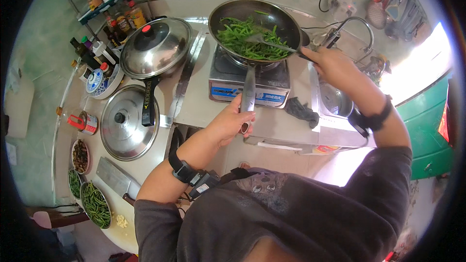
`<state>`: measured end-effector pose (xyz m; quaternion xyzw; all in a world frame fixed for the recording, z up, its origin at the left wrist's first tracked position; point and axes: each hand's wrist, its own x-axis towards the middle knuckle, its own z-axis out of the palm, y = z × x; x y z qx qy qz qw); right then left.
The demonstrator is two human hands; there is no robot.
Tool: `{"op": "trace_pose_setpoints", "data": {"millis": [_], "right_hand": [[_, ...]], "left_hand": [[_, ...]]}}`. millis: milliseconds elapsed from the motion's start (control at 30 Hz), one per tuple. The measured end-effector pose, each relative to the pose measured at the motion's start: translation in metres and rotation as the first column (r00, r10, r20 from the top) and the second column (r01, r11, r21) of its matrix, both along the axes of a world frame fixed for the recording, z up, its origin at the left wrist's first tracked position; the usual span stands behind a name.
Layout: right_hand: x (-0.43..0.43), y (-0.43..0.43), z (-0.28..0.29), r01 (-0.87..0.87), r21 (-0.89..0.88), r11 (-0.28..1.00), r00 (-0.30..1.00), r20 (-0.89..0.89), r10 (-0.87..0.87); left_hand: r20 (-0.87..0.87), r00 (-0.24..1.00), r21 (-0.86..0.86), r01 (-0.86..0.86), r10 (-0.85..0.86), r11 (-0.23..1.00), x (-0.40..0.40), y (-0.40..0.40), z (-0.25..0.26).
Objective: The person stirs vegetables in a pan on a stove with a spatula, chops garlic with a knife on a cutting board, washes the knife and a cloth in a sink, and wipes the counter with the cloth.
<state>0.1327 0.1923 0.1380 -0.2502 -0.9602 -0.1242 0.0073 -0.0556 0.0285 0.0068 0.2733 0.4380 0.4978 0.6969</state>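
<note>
A dark frying pan [291, 18] sits over a single-burner gas stove [249, 92], tilted a little. Inside it lie cut green vegetable pieces [236, 38], gathered toward the left and near side. My left hand [233, 120] grips the pan's grey handle [248, 87] near its end. With my right hand [326, 63] I hold the dark grip of a metal spatula [278, 46], its blade among the greens. The far part of the blade is partly covered by them.
On the left stand a lidded pan [160, 51], a loose steel lid [125, 134], bottles, a cleaver [114, 176], a bowl of green beans [95, 203] and chopped garlic [121, 221]. A dark cloth [302, 112] lies right of the stove, near the sink [333, 96] and faucet [367, 31].
</note>
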Motion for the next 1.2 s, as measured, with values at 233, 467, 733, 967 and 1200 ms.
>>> {"op": "trace_pose_setpoints", "data": {"millis": [233,467,733,967,1200], "right_hand": [[0.044,-0.020,0.014,-0.010,-0.102,0.995,1.000,0.015,0.012],[0.008,0.024,-0.052,0.158,0.013,0.987,0.985,-0.073,-0.157],[0.015,0.022,-0.004,0.128,-0.053,0.990,0.971,-0.195,-0.136],[-0.017,0.040,-0.046,0.119,-0.082,0.990,0.993,-0.015,-0.120],[0.055,-0.010,-0.002,0.257,-0.110,0.960,0.966,0.024,-0.256]], "left_hand": [[-0.009,1.000,0.009,-0.006,0.006,1.000,-0.001,0.001,-0.001],[-0.032,0.999,0.013,0.019,-0.019,1.000,0.001,0.003,0.004],[-0.022,1.000,-0.008,-0.004,0.004,1.000,-0.001,0.001,0.001],[0.012,1.000,0.018,0.004,-0.005,1.000,-0.001,0.001,0.001],[-0.016,1.000,-0.006,-0.020,0.020,1.000,-0.002,-0.002,0.000]]}}
